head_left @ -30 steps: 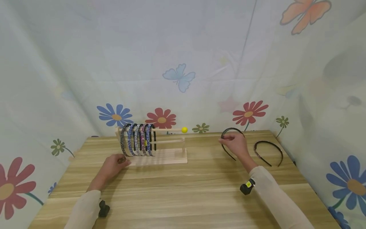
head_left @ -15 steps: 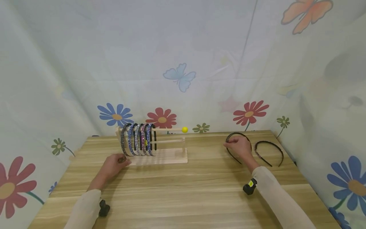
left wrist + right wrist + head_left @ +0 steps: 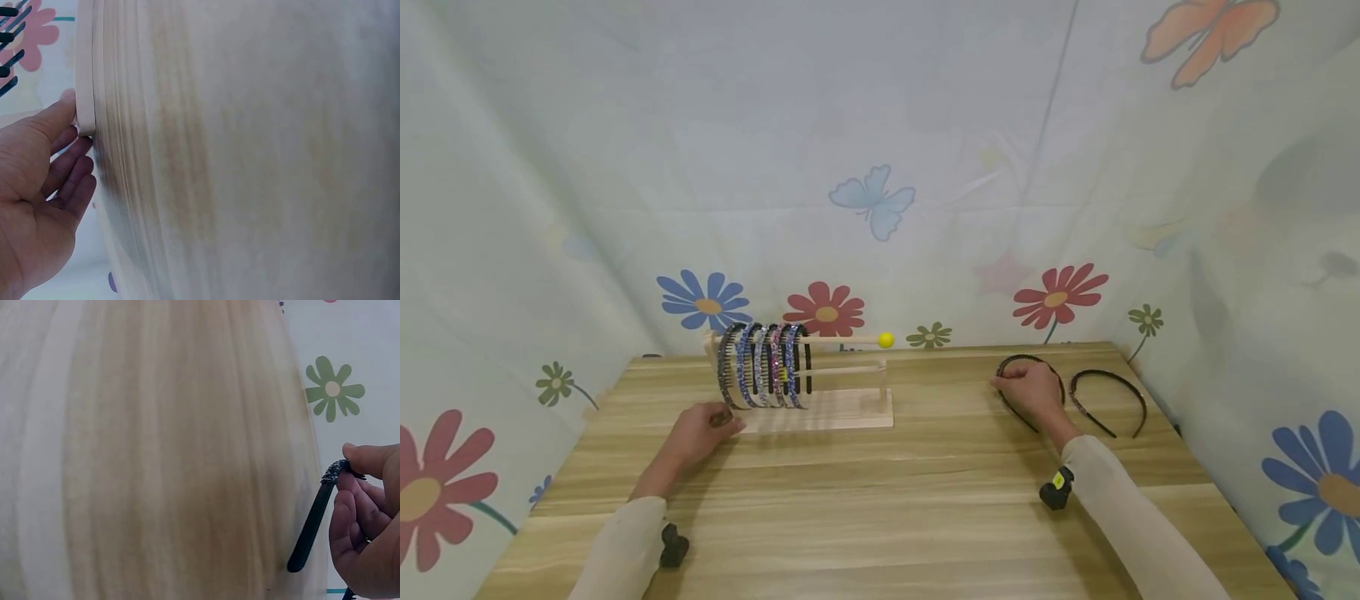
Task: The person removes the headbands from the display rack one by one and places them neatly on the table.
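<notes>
Flowered cloth (image 3: pixel 880 100) hangs behind one wood-grained table (image 3: pixel 880 517). Toward its far left corner stands one wooden rack (image 3: pixel 850 408) bearing five glittery headbands (image 3: pixel 777 367): one dark, two blue, one silvery, one pink. Well apart, the left hand (image 3: pixel 698 435) pinches the rack's near left corner, and the right hand (image 3: pixel 1033 390), toward the table's far right corner, pinches a sixth headband (image 3: pixel 310 519), smooth black at its end, dark and sparkling above. One more, the seventh headband (image 3: pixel 1105 373), rests nearer the right edge.

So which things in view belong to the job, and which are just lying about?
Apparently the job:
held headband, in right fingers
wooden rack, gripped by left fingers
racked headbands
loose headband, probably

Just around:
table
floral backdrop
wrist cameras
</notes>
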